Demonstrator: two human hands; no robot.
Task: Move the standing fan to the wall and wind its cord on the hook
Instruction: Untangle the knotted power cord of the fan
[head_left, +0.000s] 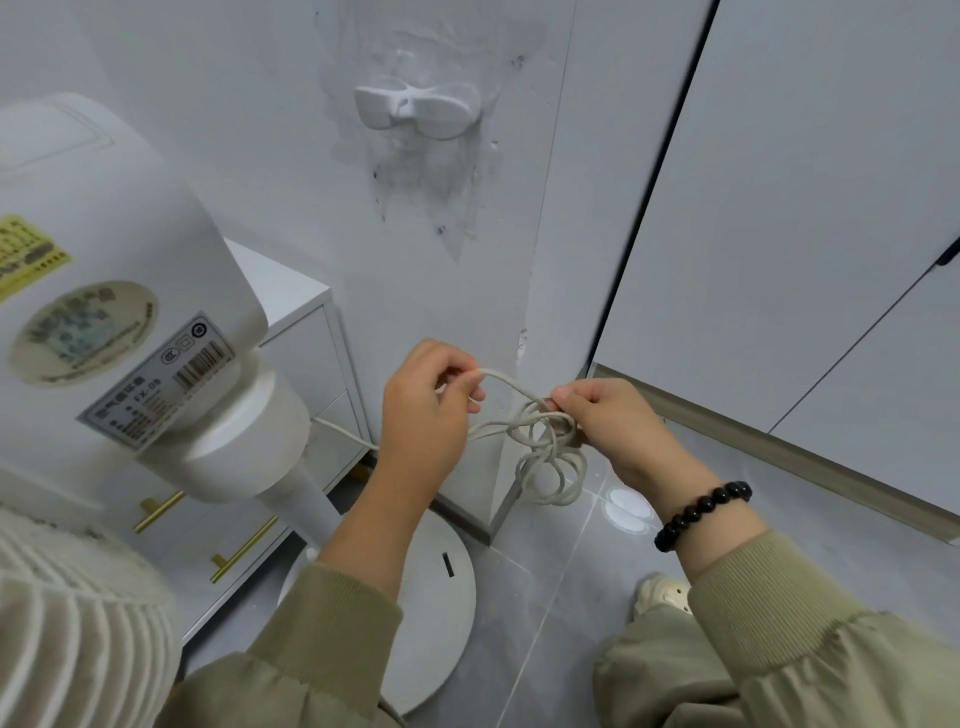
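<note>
White cord (545, 452), loosely looped, perhaps tangled.

White fan (130, 312), coiled cord (545, 447), bare hook (421, 111)

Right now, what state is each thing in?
fan: standing by the wall
cord: coiled in loose loops, not on the hook
hook: bare
left hand: pinching a strand
right hand: gripping the coil
drawers: shut
</note>
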